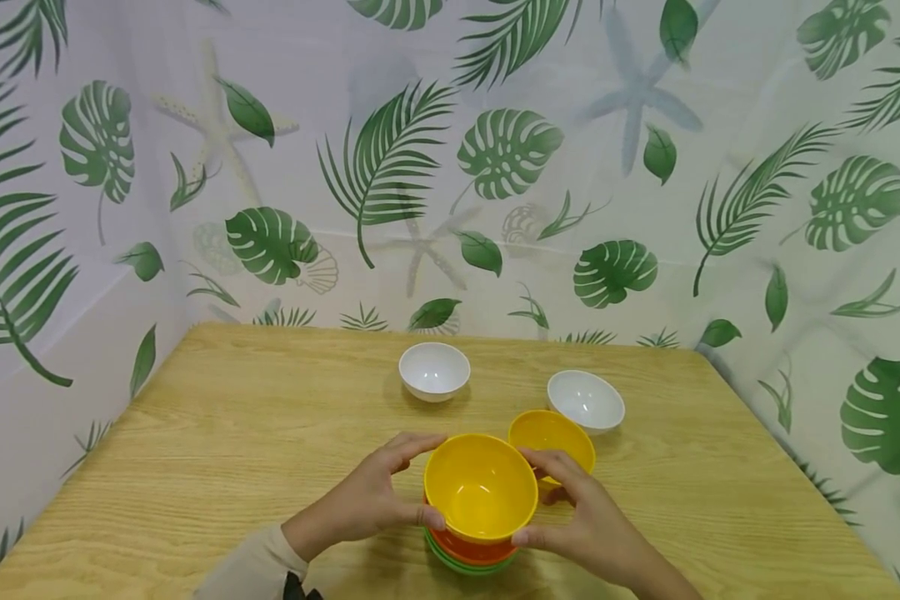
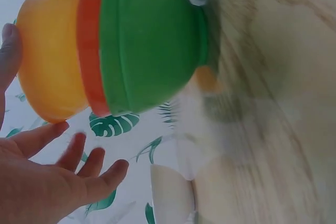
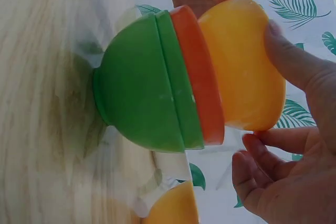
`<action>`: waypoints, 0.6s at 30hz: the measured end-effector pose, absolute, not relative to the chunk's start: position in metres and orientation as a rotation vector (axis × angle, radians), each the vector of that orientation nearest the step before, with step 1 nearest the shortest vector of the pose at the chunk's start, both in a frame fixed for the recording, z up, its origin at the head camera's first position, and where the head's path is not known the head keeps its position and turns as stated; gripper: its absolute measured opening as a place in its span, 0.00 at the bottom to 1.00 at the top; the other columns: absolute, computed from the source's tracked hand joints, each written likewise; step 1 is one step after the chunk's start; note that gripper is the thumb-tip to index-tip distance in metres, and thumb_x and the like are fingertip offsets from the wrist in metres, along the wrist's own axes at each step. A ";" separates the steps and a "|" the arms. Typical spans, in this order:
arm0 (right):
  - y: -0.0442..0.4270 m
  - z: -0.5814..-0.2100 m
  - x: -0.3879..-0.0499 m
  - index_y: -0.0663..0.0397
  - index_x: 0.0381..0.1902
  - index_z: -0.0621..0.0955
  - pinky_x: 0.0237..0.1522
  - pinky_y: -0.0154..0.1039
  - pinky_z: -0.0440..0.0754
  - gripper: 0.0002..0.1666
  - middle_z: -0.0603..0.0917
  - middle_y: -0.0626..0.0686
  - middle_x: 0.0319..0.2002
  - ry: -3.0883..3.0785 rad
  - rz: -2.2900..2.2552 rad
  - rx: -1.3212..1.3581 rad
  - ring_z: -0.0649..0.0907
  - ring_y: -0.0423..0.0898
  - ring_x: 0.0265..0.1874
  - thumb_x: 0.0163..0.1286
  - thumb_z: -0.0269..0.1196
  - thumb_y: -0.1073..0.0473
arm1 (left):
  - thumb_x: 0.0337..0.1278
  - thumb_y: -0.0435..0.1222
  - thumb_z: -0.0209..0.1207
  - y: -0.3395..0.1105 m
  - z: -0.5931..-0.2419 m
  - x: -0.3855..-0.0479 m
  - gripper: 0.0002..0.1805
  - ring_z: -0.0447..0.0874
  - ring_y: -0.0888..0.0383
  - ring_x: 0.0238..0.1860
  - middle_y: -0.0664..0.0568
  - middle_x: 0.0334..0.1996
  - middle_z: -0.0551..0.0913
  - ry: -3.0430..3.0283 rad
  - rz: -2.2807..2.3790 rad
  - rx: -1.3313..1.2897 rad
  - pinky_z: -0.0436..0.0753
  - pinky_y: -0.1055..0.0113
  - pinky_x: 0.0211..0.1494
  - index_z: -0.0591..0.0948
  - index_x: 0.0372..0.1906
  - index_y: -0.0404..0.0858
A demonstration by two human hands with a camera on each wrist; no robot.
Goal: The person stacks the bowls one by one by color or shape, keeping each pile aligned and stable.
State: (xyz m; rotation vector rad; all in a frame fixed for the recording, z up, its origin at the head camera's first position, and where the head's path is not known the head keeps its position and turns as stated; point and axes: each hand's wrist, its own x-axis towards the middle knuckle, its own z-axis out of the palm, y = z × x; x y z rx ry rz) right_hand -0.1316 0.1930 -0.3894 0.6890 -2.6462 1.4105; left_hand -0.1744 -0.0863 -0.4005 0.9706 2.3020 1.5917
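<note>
Both hands hold a yellow bowl (image 1: 481, 487) between them, the left hand (image 1: 375, 497) at its left rim and the right hand (image 1: 588, 521) at its right rim. Thumbs press the near side and fingers the far side. Directly beneath is a stack with an orange bowl (image 1: 471, 547) on top and green bowls (image 1: 468, 569) under it. In the left wrist view the yellow bowl (image 2: 50, 56) sits partly over the orange one (image 2: 93, 45); the right wrist view shows it tilted at the orange rim (image 3: 202, 77).
A second yellow bowl (image 1: 551, 442) stands just behind the right hand, close against a white bowl (image 1: 586, 401). Another white bowl (image 1: 434, 372) is farther back on the wooden table (image 1: 270, 417). A leaf-patterned sheet (image 1: 390, 275) hangs behind the table's back edge.
</note>
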 end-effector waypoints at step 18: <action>0.190 -0.406 -0.127 0.55 0.63 0.73 0.39 0.34 0.73 0.45 0.72 0.52 0.53 -2.753 1.415 0.636 0.73 0.43 0.48 0.48 0.76 0.50 | 0.42 0.47 0.72 -0.085 -0.417 -0.173 0.46 0.66 0.47 0.66 0.48 0.65 0.70 2.362 1.488 0.980 0.69 0.43 0.65 0.68 0.68 0.35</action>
